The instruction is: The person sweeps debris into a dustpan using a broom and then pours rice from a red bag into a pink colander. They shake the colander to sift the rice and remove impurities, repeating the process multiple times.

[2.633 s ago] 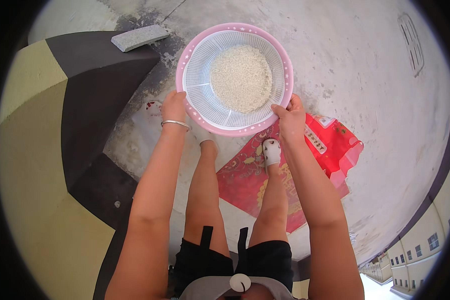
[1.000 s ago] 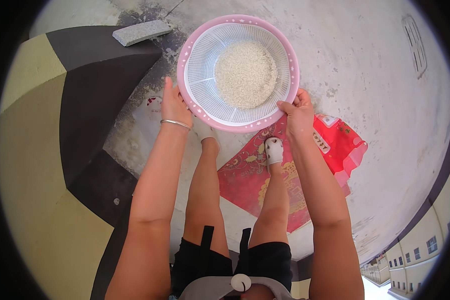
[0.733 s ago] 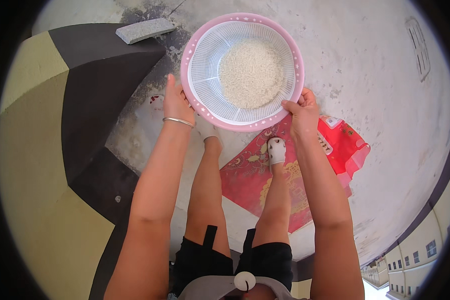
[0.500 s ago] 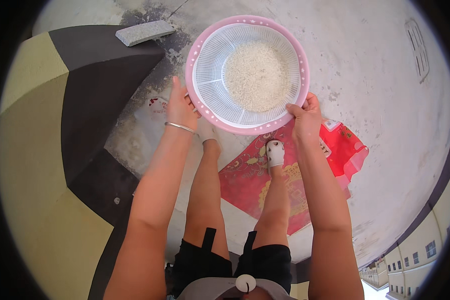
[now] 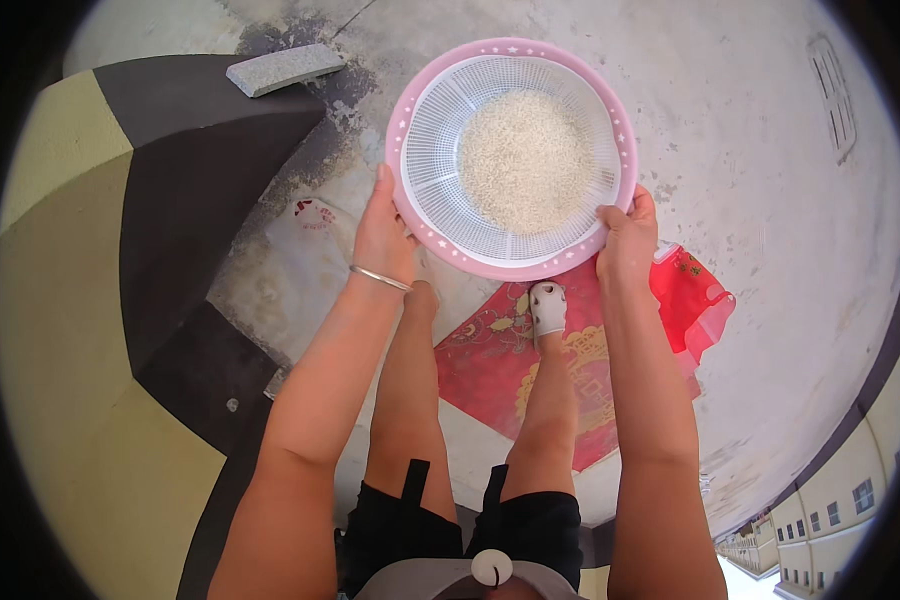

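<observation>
Grey, stained concrete floor (image 5: 770, 210) is carrying: a red, gold-patterned sheet (image 5: 490, 375), on which I am resting my white, holed right shoe (image 5: 547, 310); a crumpled, glossy red bag (image 5: 688, 300); a whitish, red-printed plastic wrapper (image 5: 308, 235).

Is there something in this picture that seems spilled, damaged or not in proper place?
No spill is visible: the white grains sit inside the pink-rimmed basket. What stands out is the grey slab at upper left, lying slantwise, and the dark, patchy stain beside it, making the floor look worn.

Both arms (image 5: 315, 400) fwd, L hand (image 5: 385, 238) w/ thumb straight, R hand (image 5: 628, 238) in thumb-over-fingers grip.
</observation>
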`<state>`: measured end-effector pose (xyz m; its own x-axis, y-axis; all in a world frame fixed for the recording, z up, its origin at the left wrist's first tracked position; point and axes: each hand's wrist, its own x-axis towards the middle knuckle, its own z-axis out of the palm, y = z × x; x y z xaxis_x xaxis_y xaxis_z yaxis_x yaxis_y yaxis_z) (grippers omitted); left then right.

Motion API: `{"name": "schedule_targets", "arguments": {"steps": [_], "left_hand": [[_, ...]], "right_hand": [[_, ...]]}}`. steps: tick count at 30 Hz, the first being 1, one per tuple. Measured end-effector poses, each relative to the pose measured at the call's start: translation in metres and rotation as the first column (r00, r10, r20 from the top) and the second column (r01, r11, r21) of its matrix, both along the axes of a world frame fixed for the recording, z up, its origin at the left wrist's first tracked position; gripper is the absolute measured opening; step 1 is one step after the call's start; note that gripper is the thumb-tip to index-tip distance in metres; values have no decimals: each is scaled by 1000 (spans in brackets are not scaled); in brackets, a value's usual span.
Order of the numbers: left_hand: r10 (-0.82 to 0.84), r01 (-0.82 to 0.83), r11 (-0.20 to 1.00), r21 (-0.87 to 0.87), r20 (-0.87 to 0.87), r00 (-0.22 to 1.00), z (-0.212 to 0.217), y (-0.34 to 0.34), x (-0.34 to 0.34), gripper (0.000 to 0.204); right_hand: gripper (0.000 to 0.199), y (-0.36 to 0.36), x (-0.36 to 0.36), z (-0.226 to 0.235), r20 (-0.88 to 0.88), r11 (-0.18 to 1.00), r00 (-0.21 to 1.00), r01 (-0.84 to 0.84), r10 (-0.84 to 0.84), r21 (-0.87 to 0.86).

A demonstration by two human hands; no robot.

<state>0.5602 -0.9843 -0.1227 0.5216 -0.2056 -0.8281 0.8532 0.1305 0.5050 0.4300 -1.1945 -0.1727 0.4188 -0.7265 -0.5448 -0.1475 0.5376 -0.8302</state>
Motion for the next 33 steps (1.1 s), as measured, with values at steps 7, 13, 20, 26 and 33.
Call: {"name": "schedule_targets", "arguments": {"steps": [7, 13, 20, 26, 33], "left_hand": [[-56, 63, 972, -228, 38, 998, -13, 49, 45, 61], [-39, 39, 999, 1, 130, 991, -21, 18, -4, 60], [-8, 23, 978, -207, 75, 997, -16, 52, 36, 61], [13, -15, 999, 35, 42, 999, 6, -4, -4, 60], [40, -22, 982, 188, -91, 995, 56, -46, -8, 57]], "right_hand": [[43, -28, -1, -1, -160, 991, 986, 61, -42, 116], [41, 12, 14, 4, 0, 994, 997, -81, 81, 79], [39, 26, 20, 12, 7, 993, 995, -103, 102, 61], [37, -9, 13, 5, 29, 999, 999, 41, -41, -10], [40, -40, -4, -6, -85, 995, 996, 12, -3, 99]]}}
